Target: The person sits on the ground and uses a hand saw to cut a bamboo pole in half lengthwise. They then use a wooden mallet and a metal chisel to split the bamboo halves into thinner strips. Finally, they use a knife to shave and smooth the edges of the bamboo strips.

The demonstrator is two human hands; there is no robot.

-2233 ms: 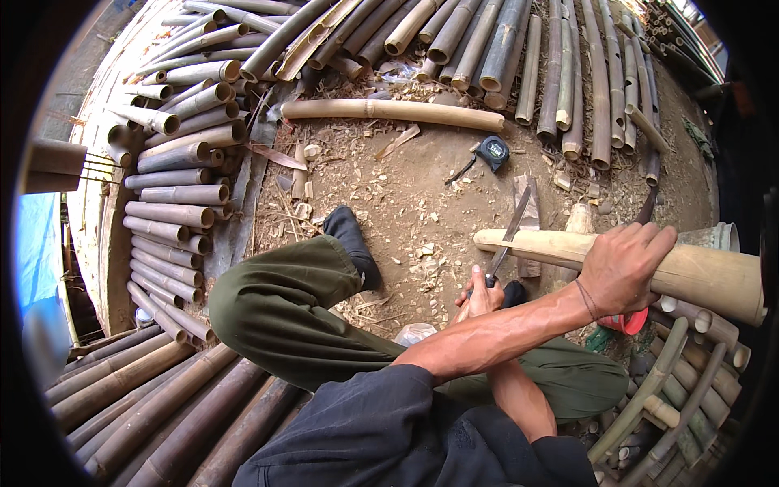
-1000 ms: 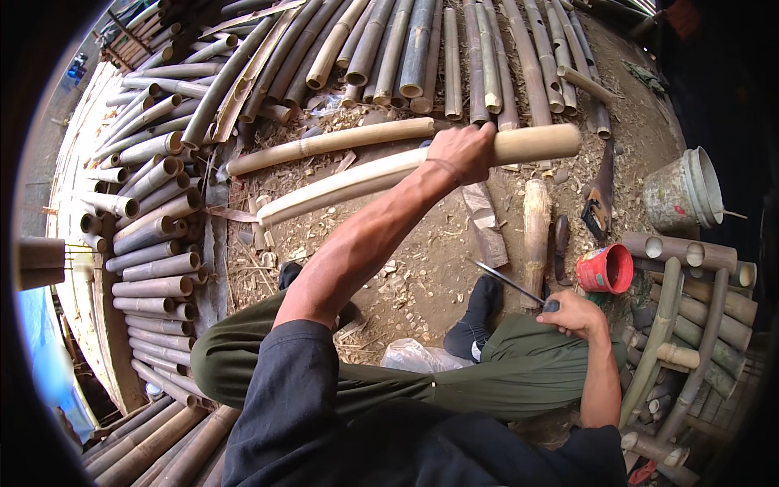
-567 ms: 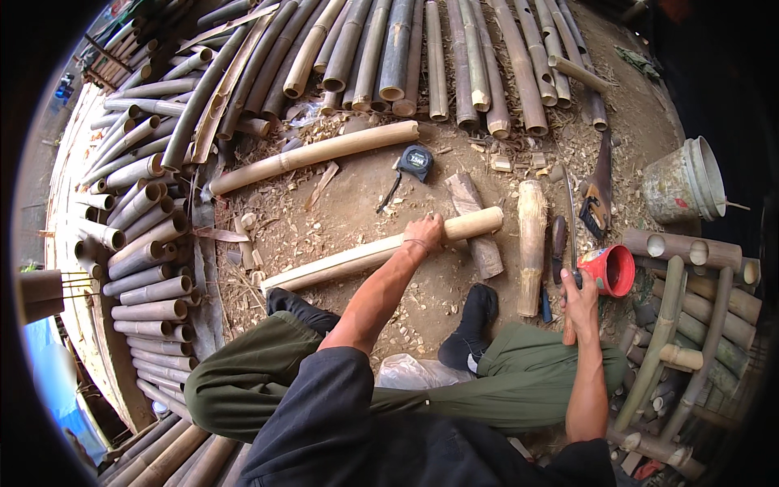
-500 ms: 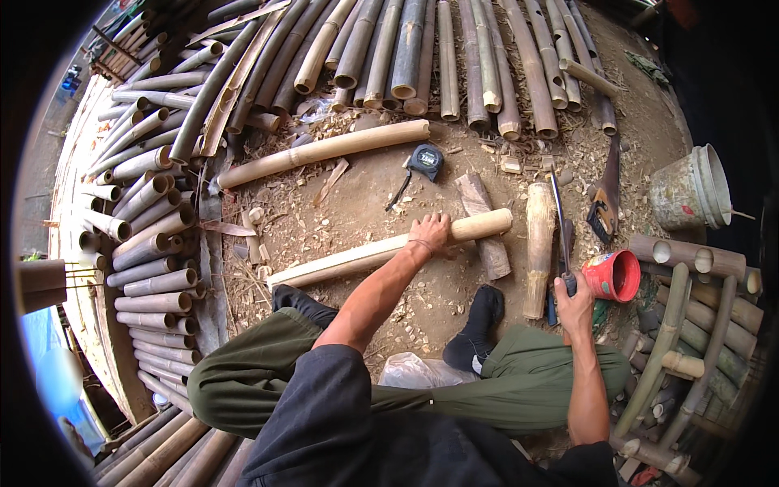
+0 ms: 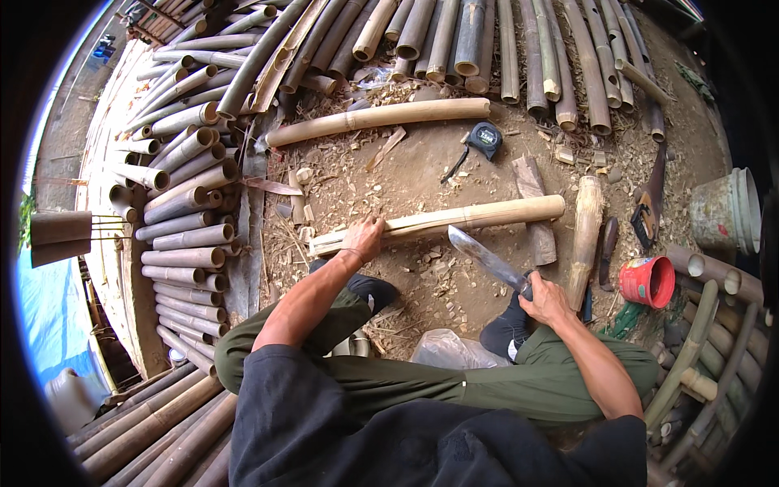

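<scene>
The left hand point(image 5: 363, 237) is pressed down on the near end of a pale bamboo pole point(image 5: 454, 219), fingers curled over it, pinning it to the ground. The right hand point(image 5: 545, 299) is clenched round the handle of a long machete point(image 5: 487, 258), whose blade angles up and leftward from that hand, its tip just short of the pole's middle. The pole lies crosswise ahead of the person, its far end resting on a short wooden block point(image 5: 534, 207) to the right of the left hand.

To do the cut well, it seems wise to keep the holding hand well clear of the blade's path, strike away from the fingers, and keep the pole steady on the block so it cannot roll.

Beyond the right hand stands a thick bamboo billet point(image 5: 584, 239), then a red plastic cup point(image 5: 647, 282), a handsaw point(image 5: 649, 207) and a white bucket point(image 5: 725, 213). Past the pole lie a tape measure point(image 5: 484, 140) and a second long pole point(image 5: 377, 119).

The surface is bare dirt point(image 5: 406, 178) strewn with chips and shavings. Stacked bamboo culms point(image 5: 182, 203) ring the work area on the left, far side and right.
</scene>
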